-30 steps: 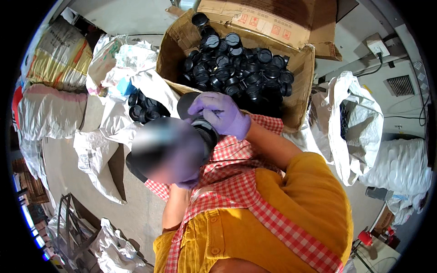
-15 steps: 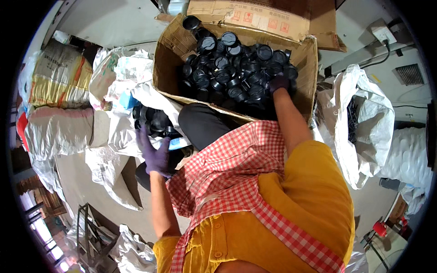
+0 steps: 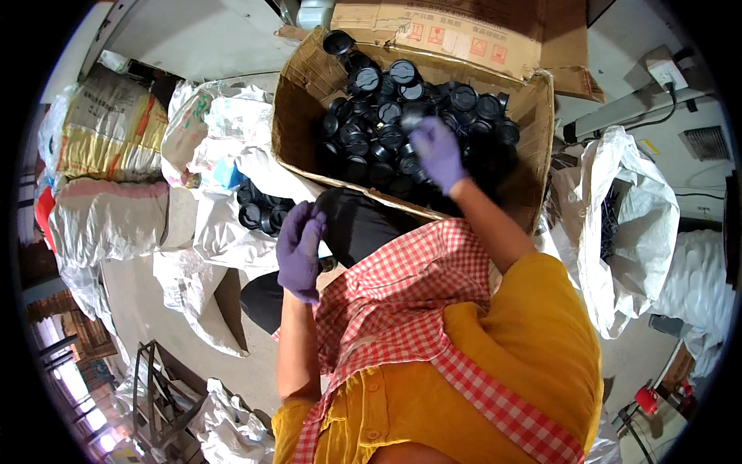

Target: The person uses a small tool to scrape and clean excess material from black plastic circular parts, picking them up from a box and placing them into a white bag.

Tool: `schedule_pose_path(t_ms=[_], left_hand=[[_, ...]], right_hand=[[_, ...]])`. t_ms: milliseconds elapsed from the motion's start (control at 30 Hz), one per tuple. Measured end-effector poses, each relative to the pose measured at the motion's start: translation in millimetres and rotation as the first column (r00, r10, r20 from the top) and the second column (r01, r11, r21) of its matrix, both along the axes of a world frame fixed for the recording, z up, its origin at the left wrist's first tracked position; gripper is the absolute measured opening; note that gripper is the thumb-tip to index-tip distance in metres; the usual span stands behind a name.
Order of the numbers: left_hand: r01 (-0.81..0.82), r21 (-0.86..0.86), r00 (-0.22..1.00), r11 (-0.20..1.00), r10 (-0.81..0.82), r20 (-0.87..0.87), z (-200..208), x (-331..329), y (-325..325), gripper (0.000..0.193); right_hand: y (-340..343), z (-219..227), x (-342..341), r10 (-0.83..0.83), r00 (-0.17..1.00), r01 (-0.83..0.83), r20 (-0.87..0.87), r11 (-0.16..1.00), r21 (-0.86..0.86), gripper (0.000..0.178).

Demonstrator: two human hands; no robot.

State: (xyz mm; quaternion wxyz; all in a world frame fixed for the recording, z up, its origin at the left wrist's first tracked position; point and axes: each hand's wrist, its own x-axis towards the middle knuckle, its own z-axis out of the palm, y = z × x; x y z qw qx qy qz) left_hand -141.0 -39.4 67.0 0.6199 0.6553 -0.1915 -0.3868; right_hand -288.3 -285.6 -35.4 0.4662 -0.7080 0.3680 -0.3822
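Right hand (image 3: 437, 153), gloved purple, has lifted slightly from deep in the cardboard box (image 3: 297, 100) and now curls around a black cap (image 3: 414, 116) among the piled caps. Left hand (image 3: 300, 246) has risen to the lap, fingers loosely closed; whether it holds anything, I cannot tell.
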Motion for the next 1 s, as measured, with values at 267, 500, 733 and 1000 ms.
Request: schedule_pose_path(t_ms=[267, 500, 733, 1000], left_hand=[[0.041, -0.15, 0.987, 0.988, -0.063, -0.149, -1.4, -12.7, 3.9, 0.046], [0.086, -0.107, 0.869, 0.991, -0.127, -0.479, 33.5, -32.4, 50.9, 0.051], [0.33, -0.049, 0.874, 0.943, -0.325, -0.36, 48.0, -52.6, 73.8, 0.053], [0.587, 0.435, -0.249, 0.683, -0.359, 0.899, 111.3, -27.0, 106.9, 0.049]], right_hand=[[109.2, 102.9, -9.0, 0.645, 0.763, -0.602, -0.044, 0.684, -0.412, 0.025], [121.0, 105.8, -17.5, 0.769, 0.631, -0.775, -0.102, 0.619, -0.124, 0.053], [136.0, 135.1, -18.2, 0.747, 0.398, -0.9, -0.532, 0.429, -0.071, 0.033], [129.6, 137.6, -28.6, 0.889, -0.3, -0.508, 0.345, -0.456, 0.731, 0.015]])
